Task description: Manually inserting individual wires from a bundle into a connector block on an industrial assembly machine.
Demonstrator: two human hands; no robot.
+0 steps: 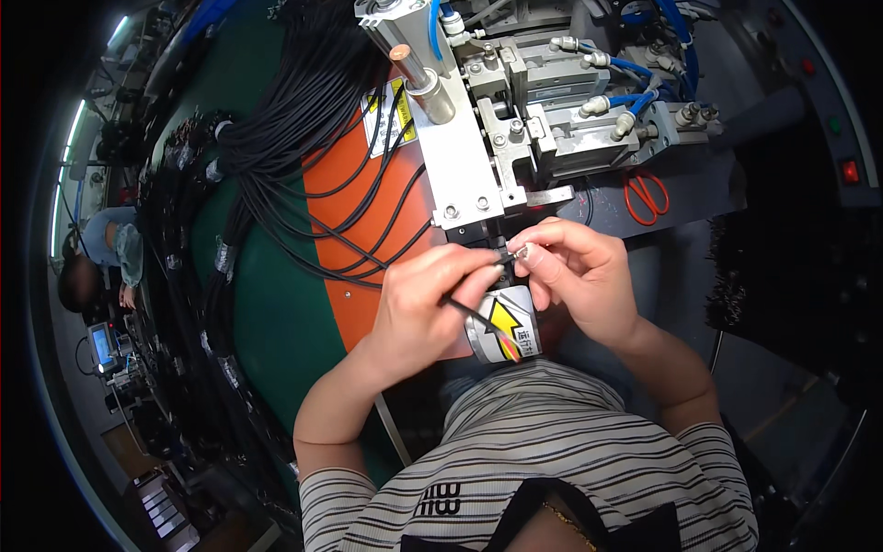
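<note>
My left hand (418,294) is closed around a thin black cable (474,315) in front of the machine's white metal block. From under its fingers one cable end hangs toward me, showing bared coloured wires. My right hand (589,281) pinches a small metallic connector (521,253) between thumb and forefinger. The fingertips of both hands almost meet there, and a short black piece runs between them. Whether it is the same cable I cannot tell. Just below the fingertips sits a rounded machine part (529,317) bearing a yellow arrow label.
A thick bundle of black cables (313,92) fans over the green surface (267,304) and orange plate (345,313) at left. Metal cylinders (589,138) with blue air hoses stand beyond my hands. A red loop-handled tool (647,197) lies right. Another person (115,244) is far left.
</note>
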